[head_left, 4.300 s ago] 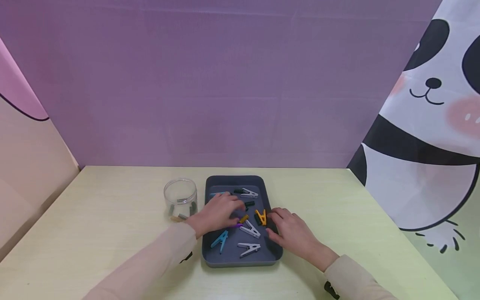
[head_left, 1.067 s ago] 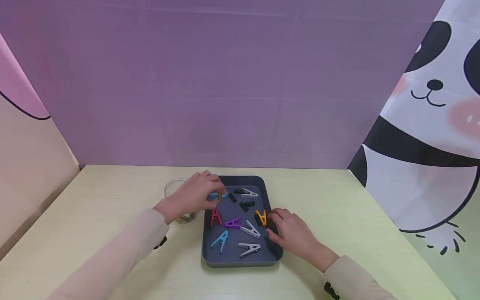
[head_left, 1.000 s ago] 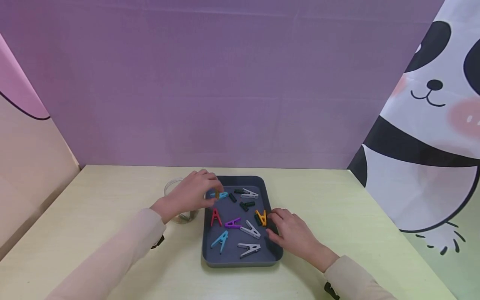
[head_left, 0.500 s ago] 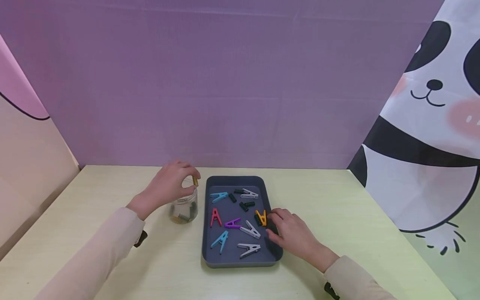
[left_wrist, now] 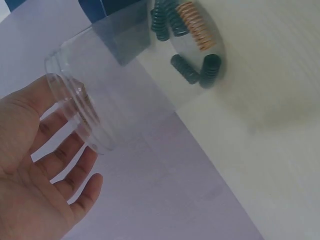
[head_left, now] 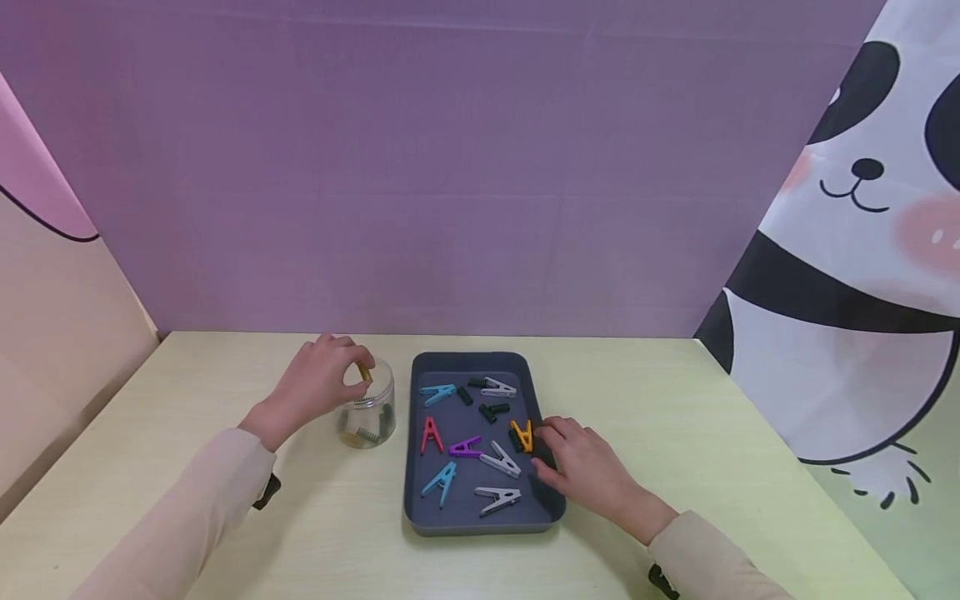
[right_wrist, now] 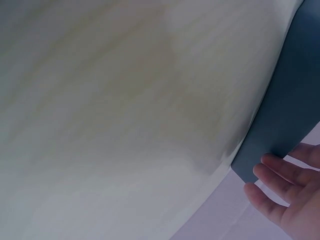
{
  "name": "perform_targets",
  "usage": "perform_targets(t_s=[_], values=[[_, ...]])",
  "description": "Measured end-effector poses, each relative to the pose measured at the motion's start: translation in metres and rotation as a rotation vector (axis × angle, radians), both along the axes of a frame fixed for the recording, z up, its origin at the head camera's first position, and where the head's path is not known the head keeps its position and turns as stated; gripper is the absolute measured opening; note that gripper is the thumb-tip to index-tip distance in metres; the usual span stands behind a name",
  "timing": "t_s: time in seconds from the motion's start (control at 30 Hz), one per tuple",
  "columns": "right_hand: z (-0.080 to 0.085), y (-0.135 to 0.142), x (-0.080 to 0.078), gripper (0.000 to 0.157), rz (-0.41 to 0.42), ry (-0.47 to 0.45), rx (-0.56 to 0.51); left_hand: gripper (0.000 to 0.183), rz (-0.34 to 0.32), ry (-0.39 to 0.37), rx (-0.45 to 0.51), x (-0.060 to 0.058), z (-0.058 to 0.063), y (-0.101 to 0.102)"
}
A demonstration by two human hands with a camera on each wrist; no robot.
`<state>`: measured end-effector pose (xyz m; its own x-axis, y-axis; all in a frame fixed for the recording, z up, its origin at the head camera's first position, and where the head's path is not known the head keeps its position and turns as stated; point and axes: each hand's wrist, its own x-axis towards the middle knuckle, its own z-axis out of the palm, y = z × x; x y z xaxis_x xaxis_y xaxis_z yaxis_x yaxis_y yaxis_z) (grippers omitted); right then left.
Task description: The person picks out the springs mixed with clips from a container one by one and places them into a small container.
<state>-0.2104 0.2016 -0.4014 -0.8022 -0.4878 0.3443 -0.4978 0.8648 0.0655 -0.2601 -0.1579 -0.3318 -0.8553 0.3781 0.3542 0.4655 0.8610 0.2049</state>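
Note:
Over the mouth of a clear jar (head_left: 381, 392), my left hand (head_left: 311, 385) pinches a gold spring (head_left: 365, 372) between thumb and fingertips. Through the jar's wall in the left wrist view the spring shows only as a blurred brown patch. Dark green springs (left_wrist: 210, 70) and an orange-gold spring (left_wrist: 196, 26) lie at the jar's bottom. My right hand (head_left: 592, 467) rests on the right rim of a grey tray (head_left: 480, 527), its fingers loosely bent. Near its fingertips inside the tray are a yellow clip piece (head_left: 527, 433) and a dark spring (head_left: 515, 440).
In the tray lie blue clip pieces (head_left: 440, 481), a red one (head_left: 431, 435), a purple one (head_left: 466, 448), several pale grey ones (head_left: 498, 498) and several dark springs (head_left: 465, 396). The jar stands left of the tray on the pale table (head_left: 637, 400). A purple backdrop (head_left: 450, 167) rises behind.
My left hand has taken the gold spring from the middle of the tray and carried it left, to over the jar. My right hand has stayed at the tray's right rim.

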Motion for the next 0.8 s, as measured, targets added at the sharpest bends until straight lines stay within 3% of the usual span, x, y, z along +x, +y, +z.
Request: perform_targets(t_s=[0.8], values=[[-0.0009, 0.0003, -0.0004, 0.036, 0.004, -0.002, -0.006, 0.023, 0.019, 0.035, -0.009, -0.0022, -0.0094, -0.0033]])
